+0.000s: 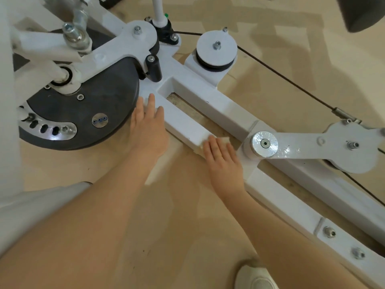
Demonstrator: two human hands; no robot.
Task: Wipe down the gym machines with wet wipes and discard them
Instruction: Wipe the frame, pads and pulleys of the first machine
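Observation:
A white gym machine frame (225, 105) lies low over a tan floor, with two parallel beams. My right hand (224, 161) presses flat on a white wet wipe (224, 140) against the end of the nearer beam (183, 124); the wipe peeks out past the fingertips. My left hand (149, 130) rests flat with straight fingers on the same beam, further up, beside a black cam disc (83, 113). Most of the wipe is hidden under my right palm.
A white pulley (216, 51) with a black cable (291, 80) sits beyond the beams. A pivot arm with a shiny round cap (265, 143) extends right. A light shoe (255, 276) stands at the bottom edge. A dark pad (362, 11) hangs at top right.

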